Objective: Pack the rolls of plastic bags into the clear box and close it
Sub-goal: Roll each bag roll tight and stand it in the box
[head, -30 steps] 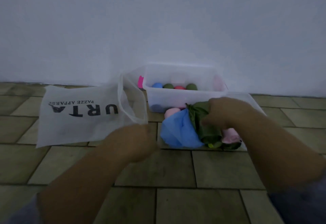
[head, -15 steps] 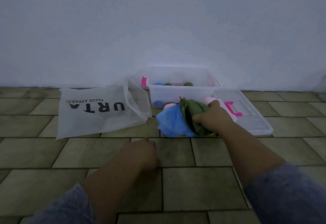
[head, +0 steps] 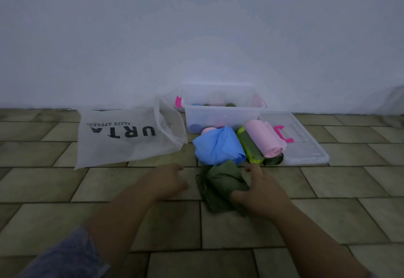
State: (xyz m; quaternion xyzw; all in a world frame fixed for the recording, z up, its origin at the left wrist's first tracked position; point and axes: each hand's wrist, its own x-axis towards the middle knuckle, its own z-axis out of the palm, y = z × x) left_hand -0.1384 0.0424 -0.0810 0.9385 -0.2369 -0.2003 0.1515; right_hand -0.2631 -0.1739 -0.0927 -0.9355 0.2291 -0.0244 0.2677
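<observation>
Well in front of the clear box, on matte floor tiles, the right hand curls thumb and fingers round a soft, crumpled dark-green roll; the left hand, also before the box, has fingers loosely bent, holding nothing.

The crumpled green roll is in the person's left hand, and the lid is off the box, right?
No, the head view shows the right hand gripping the crumpled green roll; the left hand holds nothing. The lid is off the box.
</observation>
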